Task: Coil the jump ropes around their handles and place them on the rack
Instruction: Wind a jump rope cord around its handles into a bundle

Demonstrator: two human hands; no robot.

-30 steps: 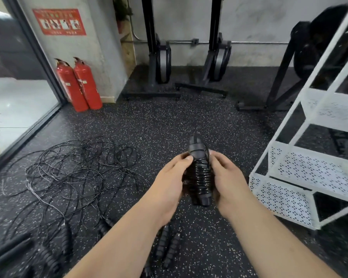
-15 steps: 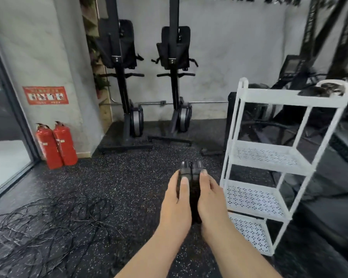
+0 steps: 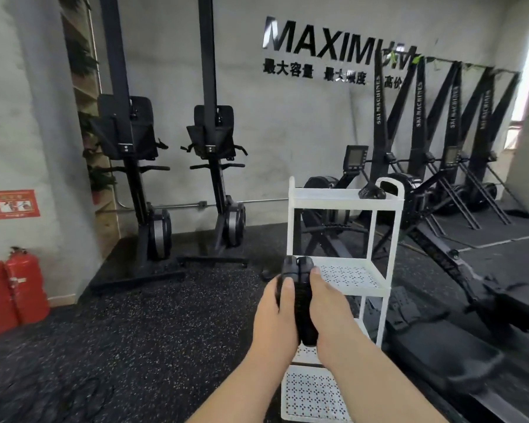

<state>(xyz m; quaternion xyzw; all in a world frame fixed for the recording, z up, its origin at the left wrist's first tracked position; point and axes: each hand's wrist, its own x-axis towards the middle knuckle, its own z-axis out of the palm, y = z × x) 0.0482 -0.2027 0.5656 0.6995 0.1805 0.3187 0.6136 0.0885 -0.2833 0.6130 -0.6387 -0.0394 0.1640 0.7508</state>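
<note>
Two-handed grip: left hand [image 3: 275, 312] and right hand [image 3: 327, 309] squeeze the coiled rope [image 3: 300, 288] between them, handles upright, thumbs up its sides. It's in the air just in front of the rack [image 3: 345, 200], level with the middle shelf. Dark bundle [image 3: 371, 192] on the rack's top shelf; extinguishers [image 3: 13, 288] far left of the rack.

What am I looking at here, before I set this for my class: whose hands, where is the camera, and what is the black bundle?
This is from a camera worn on a person's head, looking forward and down. Their left hand and right hand grip a black jump rope, cord coiled around its handles. Beyond stands a white tiered rack; a dark item sits on its top tray. Red fire extinguishers stand on the speckled floor.
</note>
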